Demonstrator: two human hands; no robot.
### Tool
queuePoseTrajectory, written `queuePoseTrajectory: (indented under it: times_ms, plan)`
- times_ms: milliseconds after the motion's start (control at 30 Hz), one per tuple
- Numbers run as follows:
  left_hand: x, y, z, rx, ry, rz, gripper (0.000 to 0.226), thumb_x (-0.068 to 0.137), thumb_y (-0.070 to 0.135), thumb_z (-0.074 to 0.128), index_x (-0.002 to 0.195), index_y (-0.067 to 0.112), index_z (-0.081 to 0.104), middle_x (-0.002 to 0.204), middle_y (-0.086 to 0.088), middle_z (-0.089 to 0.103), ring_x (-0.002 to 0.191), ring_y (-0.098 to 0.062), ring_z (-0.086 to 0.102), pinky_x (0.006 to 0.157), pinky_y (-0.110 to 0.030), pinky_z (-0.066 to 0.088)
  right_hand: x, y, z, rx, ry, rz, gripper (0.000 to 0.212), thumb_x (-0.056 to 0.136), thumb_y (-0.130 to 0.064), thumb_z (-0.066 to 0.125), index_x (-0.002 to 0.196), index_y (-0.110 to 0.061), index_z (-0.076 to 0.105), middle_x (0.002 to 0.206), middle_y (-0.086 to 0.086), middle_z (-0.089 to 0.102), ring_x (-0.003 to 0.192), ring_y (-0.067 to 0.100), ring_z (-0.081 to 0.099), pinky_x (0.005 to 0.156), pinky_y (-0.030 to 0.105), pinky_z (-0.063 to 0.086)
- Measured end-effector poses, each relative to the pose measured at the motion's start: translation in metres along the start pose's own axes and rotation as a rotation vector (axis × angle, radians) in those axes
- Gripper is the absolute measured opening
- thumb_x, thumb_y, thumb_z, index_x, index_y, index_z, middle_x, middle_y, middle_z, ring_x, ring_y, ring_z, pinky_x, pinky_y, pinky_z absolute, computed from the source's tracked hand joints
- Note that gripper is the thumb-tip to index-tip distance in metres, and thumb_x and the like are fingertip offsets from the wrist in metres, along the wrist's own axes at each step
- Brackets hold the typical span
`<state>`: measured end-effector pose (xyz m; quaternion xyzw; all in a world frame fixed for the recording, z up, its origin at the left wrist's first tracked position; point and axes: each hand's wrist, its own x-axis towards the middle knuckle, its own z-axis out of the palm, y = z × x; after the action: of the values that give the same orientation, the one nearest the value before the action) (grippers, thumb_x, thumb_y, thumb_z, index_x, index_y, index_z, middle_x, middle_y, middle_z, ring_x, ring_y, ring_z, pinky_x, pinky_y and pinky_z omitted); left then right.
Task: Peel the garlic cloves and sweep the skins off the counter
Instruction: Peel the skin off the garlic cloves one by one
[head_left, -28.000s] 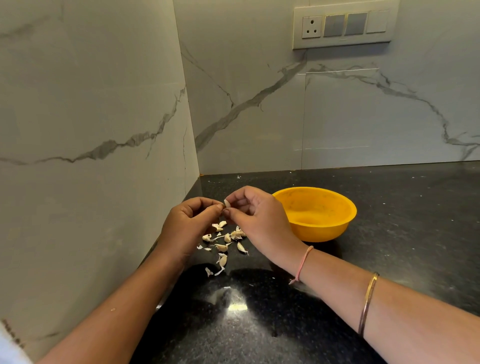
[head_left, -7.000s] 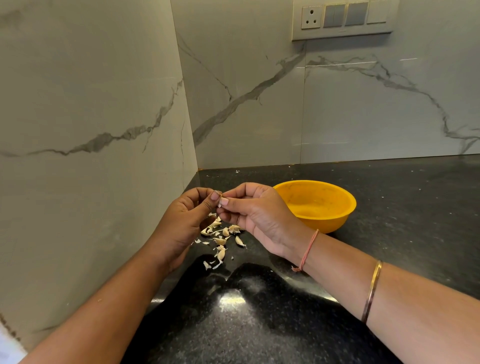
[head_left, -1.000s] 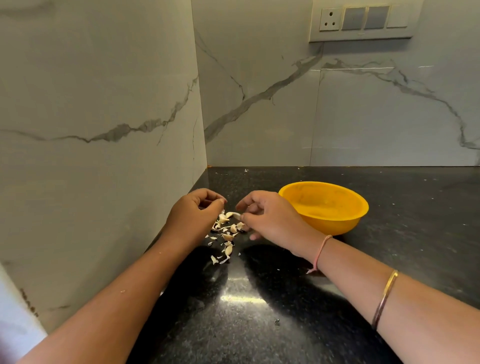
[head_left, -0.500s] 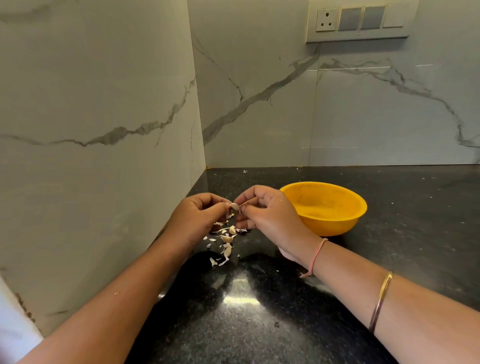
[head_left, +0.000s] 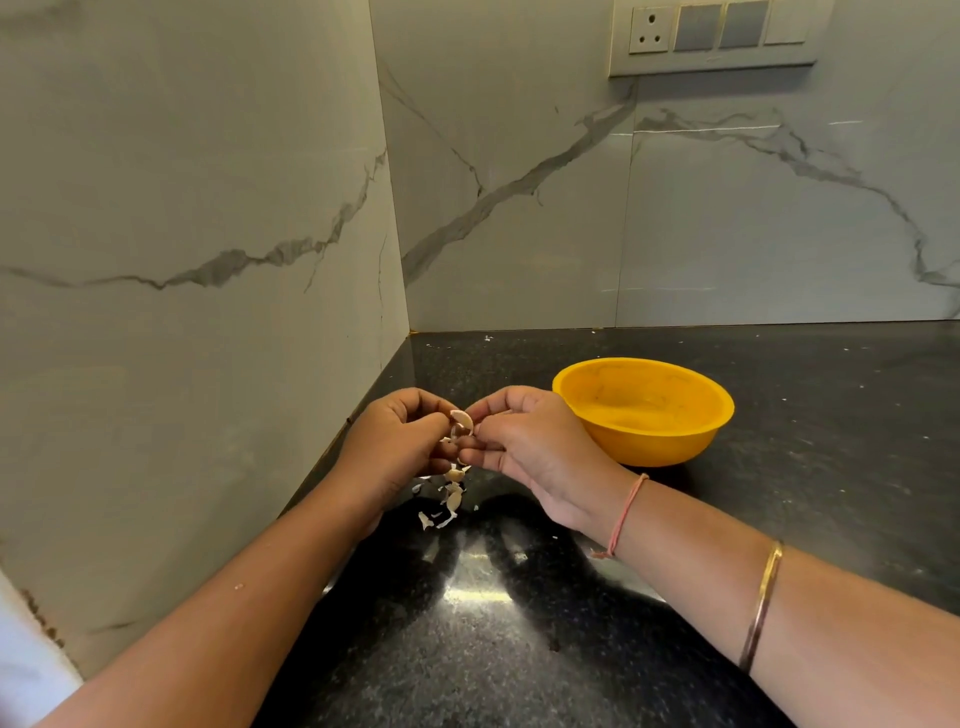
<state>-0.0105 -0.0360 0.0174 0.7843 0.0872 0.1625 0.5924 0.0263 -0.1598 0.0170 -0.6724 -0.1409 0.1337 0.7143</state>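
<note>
You hold the small pale garlic clove (head_left: 461, 421) up between both hands. Your left hand (head_left: 400, 441) and right hand (head_left: 530, 441) each pinch it with curled fingertips, directly above the papery off-white skins (head_left: 450, 500) on the black speckled stone worktop (head_left: 519, 649), so peelings probably fall onto one heap. The round yellow plastic bowl (head_left: 654, 447) sits just beside your right hand, likely for peeled cloves.

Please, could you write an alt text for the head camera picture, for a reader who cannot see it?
The left hand and the right hand pinch one garlic clove between them, above loose skins on a black counter. A yellow bowl stands to their right.
</note>
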Motion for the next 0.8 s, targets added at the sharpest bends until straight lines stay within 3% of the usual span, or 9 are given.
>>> queuePoseTrajectory:
  times_ms: [133,233,400,500,600,800]
  plan:
    - [-0.0004,0.0028,0.0001,-0.074,-0.015,-0.003,0.019,0.090,0.000,0.047,0.089,0.009,0.064,0.077,-0.006,0.067,0.057,-0.010,0.062,0.054,-0.019,0.053,0.0014,-0.0016,-0.0010,0.086,0.028,0.047,0.022,0.087,0.014,0.046,0.083,-0.002,0.061,0.085,0.018,0.063,0.066,0.018,0.062,0.067,0.026,0.057]
    - [-0.0018,0.0048,-0.0004,-0.165,-0.047,0.019,0.010,0.091,0.012,0.055,0.090,0.008,0.065,0.080,-0.007,0.068,0.059,-0.010,0.063,0.056,-0.020,0.053,0.0026,-0.0015,-0.0026,0.100,0.046,0.057,0.022,0.087,0.014,0.045,0.081,-0.003,0.059,0.082,0.016,0.062,0.066,0.018,0.061,0.065,0.024,0.056]
    - [-0.0029,0.0026,-0.0010,-0.051,-0.034,0.090,0.007,0.084,0.017,0.064,0.089,0.012,0.065,0.077,-0.002,0.069,0.062,-0.006,0.064,0.060,-0.019,0.055,0.0018,-0.0009,-0.0021,0.014,0.002,0.034,0.017,0.089,0.006,0.048,0.087,-0.005,0.061,0.085,0.015,0.064,0.073,0.019,0.064,0.073,0.030,0.058]
    - [-0.0022,0.0027,-0.0018,-0.078,-0.014,0.091,0.008,0.083,0.015,0.065,0.089,0.009,0.066,0.076,-0.004,0.069,0.062,-0.007,0.065,0.061,-0.019,0.055,-0.0001,0.0012,-0.0030,-0.120,-0.041,-0.099,0.010,0.089,-0.002,0.058,0.097,-0.006,0.062,0.087,0.011,0.068,0.077,0.019,0.068,0.075,0.033,0.059]
    - [-0.0017,0.0031,-0.0026,-0.117,-0.023,0.080,0.009,0.083,0.015,0.065,0.089,0.009,0.067,0.074,-0.002,0.070,0.063,-0.007,0.065,0.060,-0.018,0.055,-0.0001,0.0021,-0.0042,-0.327,0.002,-0.282,0.009,0.086,-0.008,0.065,0.092,-0.012,0.061,0.077,0.004,0.069,0.069,0.018,0.069,0.074,0.040,0.059]
    - [-0.0020,0.0056,-0.0035,-0.235,-0.001,0.075,0.012,0.087,0.003,0.060,0.091,0.013,0.065,0.082,-0.004,0.069,0.068,-0.009,0.065,0.065,-0.020,0.056,0.0054,0.0009,-0.0089,-0.284,0.037,-0.361,0.008,0.083,-0.003,0.067,0.083,-0.009,0.063,0.073,0.006,0.066,0.068,0.018,0.067,0.069,0.038,0.059]
